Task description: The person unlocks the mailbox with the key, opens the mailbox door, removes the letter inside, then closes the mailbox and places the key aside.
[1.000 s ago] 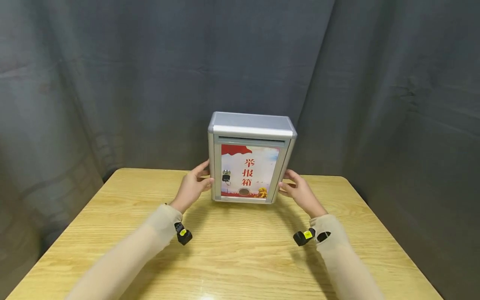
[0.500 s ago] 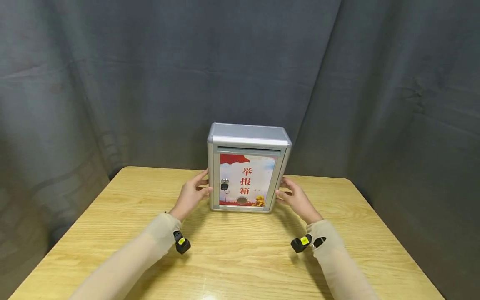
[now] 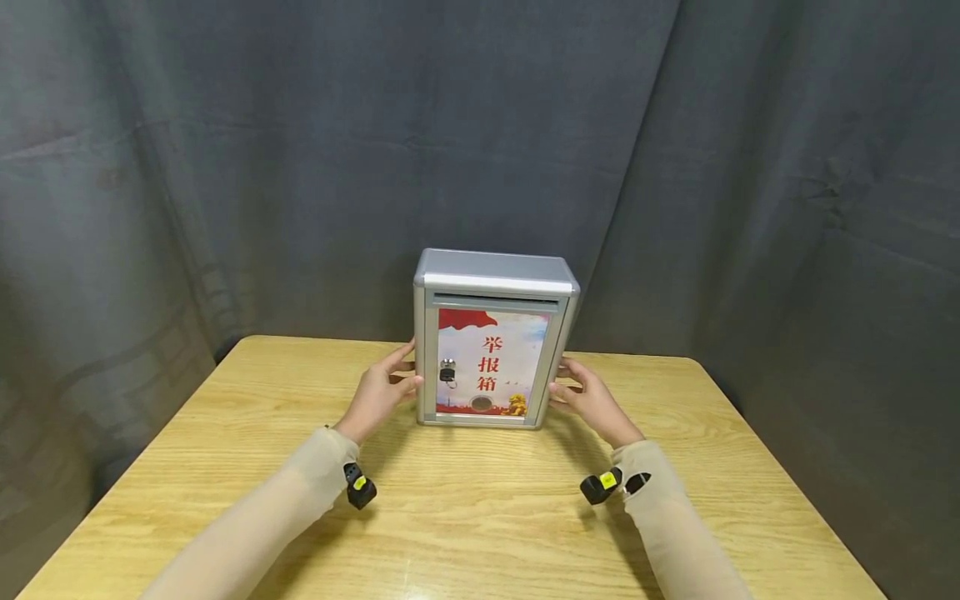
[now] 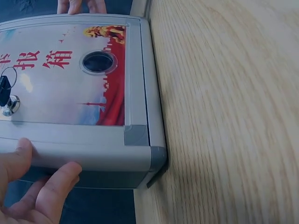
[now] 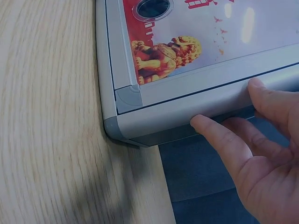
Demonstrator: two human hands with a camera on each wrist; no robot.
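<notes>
A silver metal suggestion box (image 3: 491,333) stands upright near the table's back edge, its front panel facing me. Red characters, a red flag and a golden lion decorate the panel. A slot (image 3: 495,302) runs across the top of the front. On the panel's left a lock has a black-headed key (image 3: 447,375) with a ring in it. My left hand (image 3: 375,398) grips the box's left side low down, thumb at the front edge. Opposite it, my right hand (image 3: 596,403) holds the right side. In the right wrist view, the box's lower corner (image 5: 112,127) meets the wood.
The light wooden table (image 3: 480,517) has rounded back corners. Grey curtains (image 3: 525,125) hang behind and along both sides of it. Black wrist cameras are strapped over both beige sleeves (image 3: 292,492).
The box first appears lower in the head view, with both hands moving along with it, and the view itself shifts slightly. Over the last half second it barely moves. Both hands keep their hold.
</notes>
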